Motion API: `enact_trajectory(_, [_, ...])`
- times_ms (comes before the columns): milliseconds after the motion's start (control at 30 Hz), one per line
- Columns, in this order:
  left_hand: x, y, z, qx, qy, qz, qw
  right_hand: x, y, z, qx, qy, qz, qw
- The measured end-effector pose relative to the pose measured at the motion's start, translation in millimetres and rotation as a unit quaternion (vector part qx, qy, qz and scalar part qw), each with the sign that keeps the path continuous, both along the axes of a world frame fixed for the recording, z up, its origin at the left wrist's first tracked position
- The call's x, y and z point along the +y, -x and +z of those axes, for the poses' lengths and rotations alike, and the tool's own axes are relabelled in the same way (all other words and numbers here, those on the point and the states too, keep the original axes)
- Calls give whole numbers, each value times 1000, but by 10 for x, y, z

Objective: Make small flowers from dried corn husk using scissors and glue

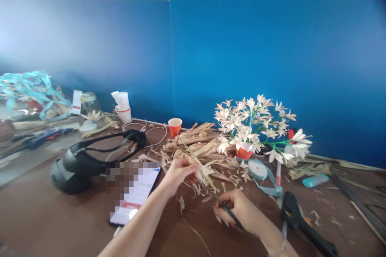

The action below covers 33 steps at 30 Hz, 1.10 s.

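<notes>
My left hand (178,173) is pinched on a pale dried husk strip (207,176), held above the scraps at the middle of the table. Lower right, my right hand (241,210) is closed around a slim dark-handled cutting tool (231,213). Its narrow blade points up and left, close to the strip's lower end; whether it touches I cannot tell. Just behind both hands lies a heap of dried husks (199,134), with small trimmings around it. Husk flowers (241,122) on green stems stand in an orange paper cup (244,151) at the back right.
A black glue gun (304,221) lies right of my right hand, with a ribbon roll (257,169) behind. Left are a phone (141,192) and a black headset (75,168) with a white cable. Another orange cup (175,127) stands before the blue partition (271,48).
</notes>
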State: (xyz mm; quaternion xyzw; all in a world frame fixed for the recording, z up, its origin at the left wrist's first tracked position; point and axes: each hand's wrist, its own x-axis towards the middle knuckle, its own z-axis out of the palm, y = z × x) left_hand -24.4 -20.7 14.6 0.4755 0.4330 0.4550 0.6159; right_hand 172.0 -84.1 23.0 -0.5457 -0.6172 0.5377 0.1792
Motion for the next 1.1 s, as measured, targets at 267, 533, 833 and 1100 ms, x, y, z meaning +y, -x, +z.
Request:
enact_trajectory(267, [4,-9,-1,-2,7,13,1000,17,-35,-116,-5,-30,1,1000])
enact_trajectory(533, [-28,-50,36,-9,6,50,999,26,-30,-135,12,-21,-5,1000])
enact_trajectory(833, [-67,-104,30,-35,7,74,997,22,-5,-73,20,6,-17,1000])
enact_trajectory(1100, [-86,-136,29,-65,5,86,994,25,10,-128,28,1,-27,999])
